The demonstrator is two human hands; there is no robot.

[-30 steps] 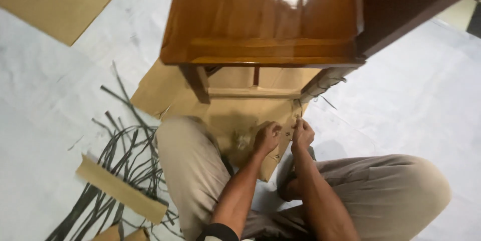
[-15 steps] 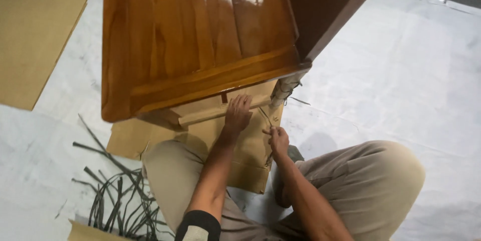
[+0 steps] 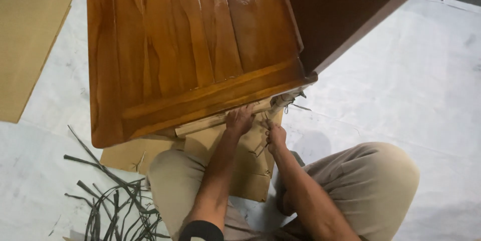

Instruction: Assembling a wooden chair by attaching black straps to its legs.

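Unwrapping step: left hand [image 3: 239, 119] flat, fingers spread, pressing cardboard [image 3: 250, 161] under cabinet [image 3: 195, 45] edge; right hand [image 3: 275, 136] at 3 o'clock, pinched on wrap. Next needs firm pull.

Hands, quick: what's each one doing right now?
Left hand: fingers pressed on the cardboard wrap under the cabinet edge.
Right hand: closed on the wrap's torn edge.

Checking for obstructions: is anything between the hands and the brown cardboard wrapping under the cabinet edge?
Nothing visible: the left hand rests directly on the brown cardboard wrapping, and the right hand pinches it beside the glossy wooden cabinet.
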